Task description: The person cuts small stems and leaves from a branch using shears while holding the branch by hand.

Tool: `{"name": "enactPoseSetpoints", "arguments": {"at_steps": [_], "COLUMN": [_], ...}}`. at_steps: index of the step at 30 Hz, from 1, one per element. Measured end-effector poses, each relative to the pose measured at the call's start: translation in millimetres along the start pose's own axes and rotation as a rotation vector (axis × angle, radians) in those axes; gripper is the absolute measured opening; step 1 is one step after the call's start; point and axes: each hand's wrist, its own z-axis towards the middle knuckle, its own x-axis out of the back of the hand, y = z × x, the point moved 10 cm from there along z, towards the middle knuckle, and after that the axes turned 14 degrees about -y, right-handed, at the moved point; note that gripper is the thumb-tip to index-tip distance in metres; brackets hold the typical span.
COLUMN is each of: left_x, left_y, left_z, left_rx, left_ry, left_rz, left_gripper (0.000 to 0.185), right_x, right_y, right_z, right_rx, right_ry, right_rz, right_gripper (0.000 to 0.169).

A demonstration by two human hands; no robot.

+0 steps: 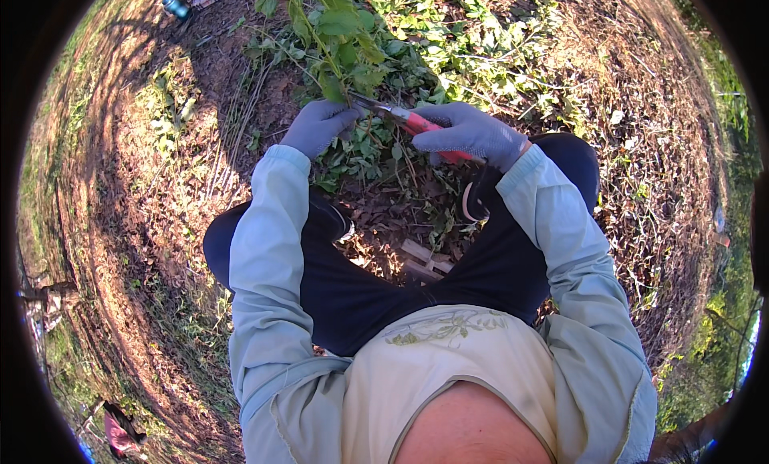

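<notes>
My left hand, in a grey knitted glove, grips the lower end of an upright leafy green stem. Gloved the same way, my right hand is closed round the red handles of pruning shears. Their metal blades point left and lie at the stem, right beside my left fingertips; whether the blades touch the stem is hard to tell. Cut leafy shoots lie on the ground below both hands.
More cut foliage is heaped ahead and to the right. Thin bare stems lie at the left. A teal bottle is at the upper left. Wooden pieces lie between my legs. A dark red item is at the lower left.
</notes>
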Motion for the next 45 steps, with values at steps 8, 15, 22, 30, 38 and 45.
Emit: {"name": "enactPoseSetpoints", "arguments": {"at_steps": [8,15,22,30,38,45], "left_x": [0.6,2.1,9.9,10.8,10.8,10.8], "left_y": [-5.8,0.9,1.1,-4.3,-7.1,-1.4], "left_z": [1.8,-0.8,-2.6,0.8,4.5,1.9], "left_rx": [-0.008,-0.010,0.019,0.018,0.002,0.052], "left_ry": [-0.036,0.014,0.092,0.125,0.113,0.143], "left_rz": [0.006,0.007,0.015,-0.015,0.011,0.028], "left_gripper": [0.028,0.026,0.029,0.031,0.032,0.033], "right_x": [5.1,17.4,7.6,10.1,6.4,17.6], "right_y": [-5.8,-9.8,-7.8,-22.9,-29.0,-24.7], "right_z": [-2.0,-6.6,-3.2,-1.5,-4.1,-10.7], "right_rx": [0.061,0.085,0.086,0.198,0.225,0.200], "right_ry": [0.034,0.181,0.119,0.181,0.208,0.308], "right_rz": [-0.037,-0.039,-0.030,-0.122,-0.068,-0.050], "right_gripper": [0.047,0.054,0.061,0.062,0.059,0.054]}}
